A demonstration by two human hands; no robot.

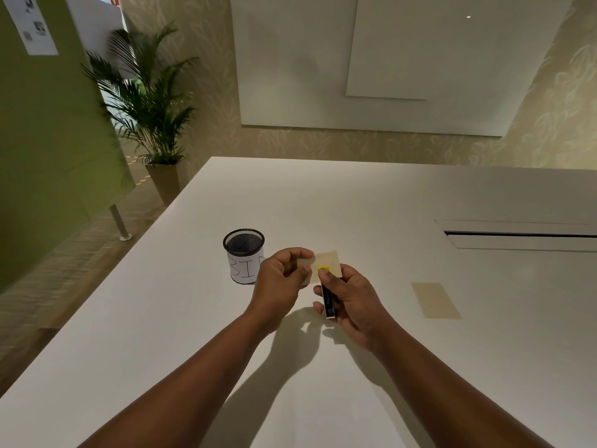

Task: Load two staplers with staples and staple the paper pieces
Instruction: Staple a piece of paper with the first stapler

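Left hand (277, 279) pinches tan paper piece (326, 263) above table (355, 202). Right hand (352, 295) grips black stapler (329, 300), yellow tip at paper's near edge. Mesh bin (244, 255) just left of hands. Second paper piece (436, 300) flat, right, well apart.

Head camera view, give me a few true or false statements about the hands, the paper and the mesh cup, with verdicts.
1. The left hand pinches a tan paper piece. True.
2. The right hand is empty. False: it grips a small black stapler with a yellow tip.
3. The black mesh cup labelled BIN lies tipped over. False: it stands upright on the white table.
4. A second tan paper piece lies flat on the table, right of the hands. True.
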